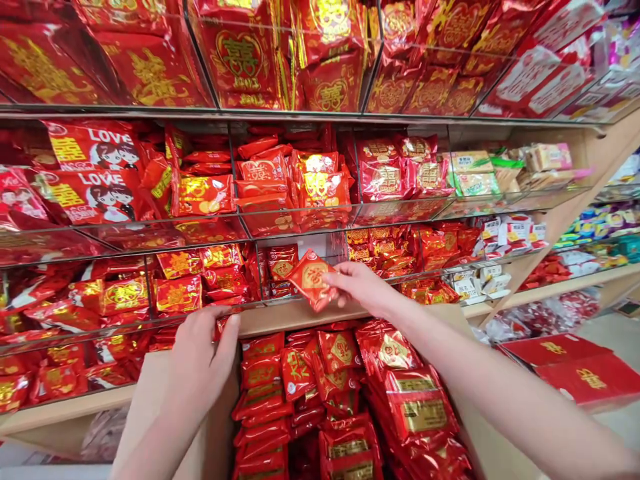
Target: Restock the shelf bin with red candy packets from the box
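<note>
My right hand (353,283) pinches a red snack packet (311,279) with a gold diamond and character on it. The packet hangs tilted in front of a shelf compartment where similar small packets (281,268) stand stacked at its left side. Over the left side of an open cardboard box (250,321), my left hand (200,350) curls its fingers, with a bit of a red packet (220,327) showing between thumb and fingers; most of that is hidden. Rows of red and gold packets (345,383) fill the box below both hands.
Clear-fronted shelves (300,220) with dividers rise ahead, packed with red and gold snack bags. Green and beige packs (473,173) sit at the middle shelf's right. A red carton (575,370) lies at the lower right, and more shelving (610,270) runs beyond.
</note>
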A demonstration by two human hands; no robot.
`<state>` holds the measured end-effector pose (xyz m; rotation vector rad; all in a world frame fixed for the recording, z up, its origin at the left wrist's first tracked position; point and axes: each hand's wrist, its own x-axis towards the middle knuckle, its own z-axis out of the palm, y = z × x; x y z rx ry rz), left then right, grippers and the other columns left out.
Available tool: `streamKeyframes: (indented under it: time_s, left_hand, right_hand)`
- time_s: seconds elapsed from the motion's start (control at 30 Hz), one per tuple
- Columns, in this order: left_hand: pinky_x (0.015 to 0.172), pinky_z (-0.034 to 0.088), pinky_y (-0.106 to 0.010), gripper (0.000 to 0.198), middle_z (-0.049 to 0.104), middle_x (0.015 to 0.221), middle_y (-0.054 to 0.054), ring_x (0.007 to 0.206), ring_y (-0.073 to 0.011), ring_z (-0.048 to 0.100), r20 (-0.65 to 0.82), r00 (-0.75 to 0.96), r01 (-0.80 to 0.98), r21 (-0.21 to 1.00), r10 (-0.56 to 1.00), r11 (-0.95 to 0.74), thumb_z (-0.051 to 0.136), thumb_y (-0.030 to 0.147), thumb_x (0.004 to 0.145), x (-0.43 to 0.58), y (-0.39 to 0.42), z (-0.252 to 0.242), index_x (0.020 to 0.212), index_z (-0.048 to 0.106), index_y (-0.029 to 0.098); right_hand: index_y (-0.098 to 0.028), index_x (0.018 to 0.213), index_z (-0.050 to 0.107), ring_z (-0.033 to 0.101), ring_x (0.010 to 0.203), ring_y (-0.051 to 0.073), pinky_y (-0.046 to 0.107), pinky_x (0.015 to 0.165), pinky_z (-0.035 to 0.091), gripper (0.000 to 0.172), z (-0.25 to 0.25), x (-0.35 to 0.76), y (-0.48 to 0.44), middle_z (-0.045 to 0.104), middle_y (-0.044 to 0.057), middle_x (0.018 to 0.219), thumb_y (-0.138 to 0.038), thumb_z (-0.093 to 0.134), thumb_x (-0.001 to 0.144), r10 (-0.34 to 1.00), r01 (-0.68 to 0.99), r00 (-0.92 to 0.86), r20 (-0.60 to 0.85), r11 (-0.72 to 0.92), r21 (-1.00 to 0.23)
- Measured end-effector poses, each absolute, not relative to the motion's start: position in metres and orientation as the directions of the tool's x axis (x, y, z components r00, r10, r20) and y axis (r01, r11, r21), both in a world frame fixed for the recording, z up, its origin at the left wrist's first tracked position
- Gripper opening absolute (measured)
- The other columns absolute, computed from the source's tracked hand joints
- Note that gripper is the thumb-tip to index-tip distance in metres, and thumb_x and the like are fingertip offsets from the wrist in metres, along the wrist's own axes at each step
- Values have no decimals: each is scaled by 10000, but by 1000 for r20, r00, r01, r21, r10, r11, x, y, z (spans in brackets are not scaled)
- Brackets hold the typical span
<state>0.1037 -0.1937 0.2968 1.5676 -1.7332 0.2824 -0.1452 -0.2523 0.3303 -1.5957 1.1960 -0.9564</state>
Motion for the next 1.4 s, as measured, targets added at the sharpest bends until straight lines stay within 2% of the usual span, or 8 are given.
streamKeyframes:
  time_s: [0.2, 0.33, 0.5, 0.8, 1.0, 1.17, 1.3, 1.4]
  left_hand:
    - [639, 409, -313, 354, 591, 902, -54, 804, -219, 565, 380, 39, -987, 159, -924, 24, 254, 397, 865, 110, -218, 281, 844, 556, 213]
    - [624, 406, -300, 339, 578, 906, -42, 787, -204, 579, 359, 54, -984, 180, -932, 13, 238, 384, 873, 109, -216, 276, 845, 533, 220]
    - [741, 416, -298, 300, 571, 906, -26, 840, -186, 577, 373, 47, -954, 292, -927, 69, 271, 379, 871, 113, -215, 274, 839, 527, 225]
    - [778, 420, -330, 266, 568, 906, -37, 842, -199, 561, 360, 42, -915, 388, -932, 108, 306, 362, 859, 111, -215, 276, 834, 525, 213]
    - [747, 422, -320, 280, 574, 911, -36, 833, -192, 564, 368, 45, -934, 345, -929, 91, 296, 358, 864, 110, -215, 276, 850, 537, 214]
    - [743, 418, -302, 292, 579, 869, -35, 827, -185, 572, 389, 34, -956, 281, -921, 83, 283, 332, 872, 107, -211, 277, 841, 549, 218]
    - [727, 417, -294, 296, 580, 853, -36, 819, -184, 573, 402, 33, -963, 256, -915, 78, 281, 328, 873, 107, -210, 278, 828, 553, 218]
    - [712, 419, -292, 301, 571, 859, -32, 809, -181, 571, 389, 34, -962, 261, -921, 75, 271, 336, 878, 108, -211, 277, 822, 543, 219]
  right_hand:
    - [-117, 839, 560, 594, 637, 121, 276, 590, 508, 115, 326, -114, -353, 619, 35, 783, -230, 551, 816, -971, -582, 232, 51, -181, -793]
    - [-140, 984, 563, 560, 901, 170, 368, 774, 473, 187, 309, -82, -391, 571, 58, 1033, -252, 525, 839, -959, -735, 264, 99, -267, -624]
    - [-146, 1069, 527, 531, 971, 200, 404, 812, 451, 260, 291, -58, -413, 528, 76, 1114, -271, 520, 841, -971, -842, 210, 118, -241, -483]
    - [-151, 1189, 429, 555, 907, 192, 374, 753, 478, 390, 269, -48, -425, 529, 84, 1087, -295, 522, 839, -976, -889, 187, 115, -218, -402]
    - [-178, 1271, 342, 533, 968, 221, 404, 784, 469, 508, 269, -51, -425, 457, 108, 1202, -286, 550, 820, -968, -912, 230, 98, -249, -326]
    - [-219, 1341, 232, 299, 1205, 340, 492, 896, 378, 727, 269, -40, -424, 141, 131, 1419, -233, 639, 739, -965, -935, 231, 126, -256, -244]
    - [-229, 1345, 228, 216, 1244, 354, 516, 911, 348, 712, 272, -33, -426, 101, 110, 1437, -203, 616, 749, -964, -944, 235, 122, -256, -210]
    - [-229, 1360, 193, 213, 1242, 360, 504, 892, 360, 880, 274, -34, -427, 81, 144, 1441, -198, 708, 647, -966, -945, 240, 95, -255, -205]
